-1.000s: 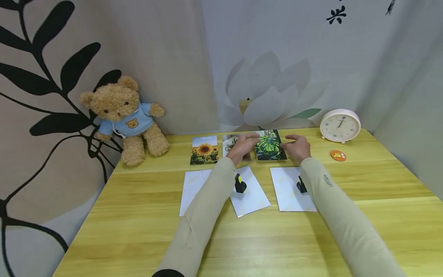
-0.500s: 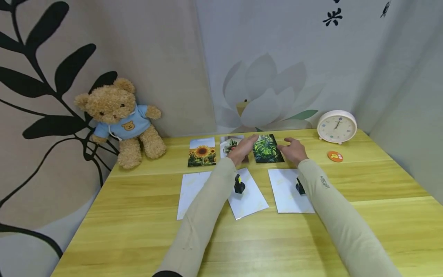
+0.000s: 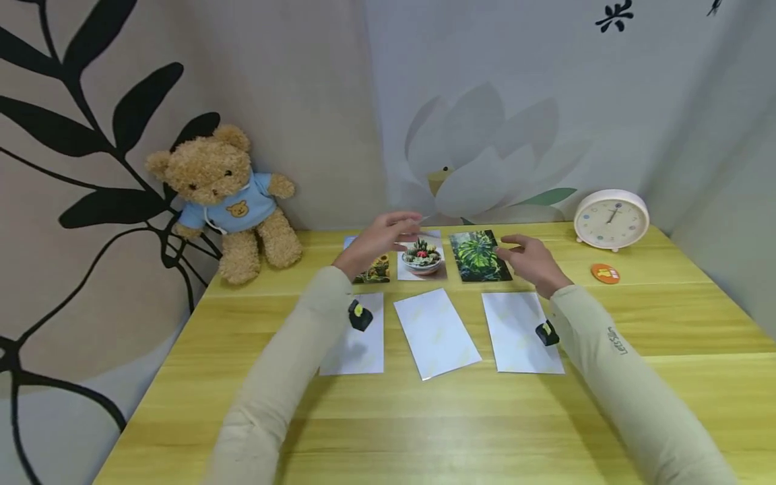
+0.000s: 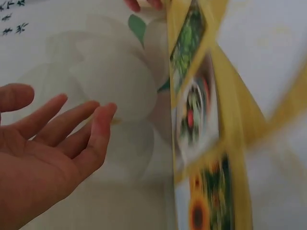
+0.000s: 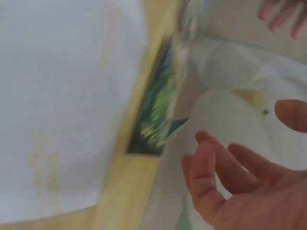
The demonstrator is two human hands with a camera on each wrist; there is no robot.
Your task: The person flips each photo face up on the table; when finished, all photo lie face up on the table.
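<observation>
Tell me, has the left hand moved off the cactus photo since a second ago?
Yes. The left hand has shifted left and lifted, uncovering the cactus photo, now over the sunflower photo.

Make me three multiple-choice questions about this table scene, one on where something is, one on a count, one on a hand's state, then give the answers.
1. Where is the clock?
A. far right of the table, by the wall
B. beside the teddy bear
C. on a blank sheet

2. How many blank white sheets lie in the near row?
A. two
B. three
C. five

3. What is the left hand doing?
A. gripping a photo
B. pressing the clock
C. open, holding nothing

Answers: 1 A, it stands at the far right edge. 2 B, three lie side by side. 3 C, the left wrist view shows spread, empty fingers.
</observation>
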